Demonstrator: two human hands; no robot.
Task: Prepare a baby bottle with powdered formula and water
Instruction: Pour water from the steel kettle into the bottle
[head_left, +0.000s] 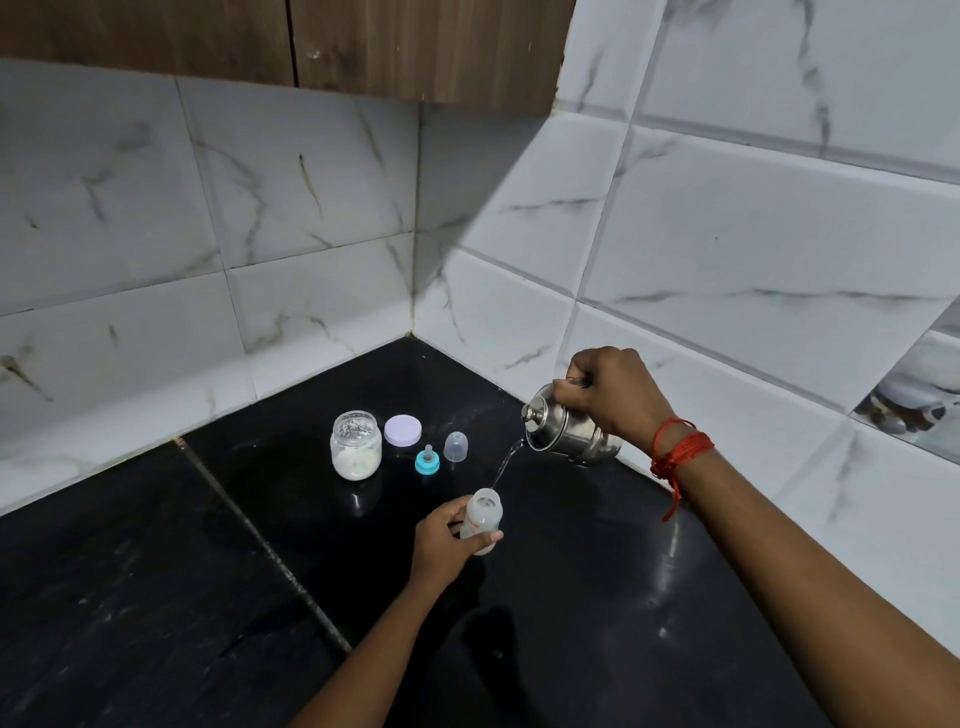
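Observation:
My left hand (441, 540) grips a small translucent baby bottle (484, 514), which stands uncapped on the black counter (156, 597). My right hand (610, 395) holds a steel kettle (566, 434) by its handle, tilted to the left above the counter. A thin stream of water (506, 465) runs from its spout into the bottle's mouth. Behind the bottle stand an open glass jar of white formula powder (356, 444), its lilac lid (402, 430), a blue ring with the teat (427, 461) and a clear cap (456, 447).
White marble-look tiled walls (727, 270) meet in a corner behind the objects, with the right wall close to the kettle. Wooden cabinets (363, 47) hang above. A grout seam (270, 551) crosses the counter diagonally. A red thread (678, 457) circles my right wrist.

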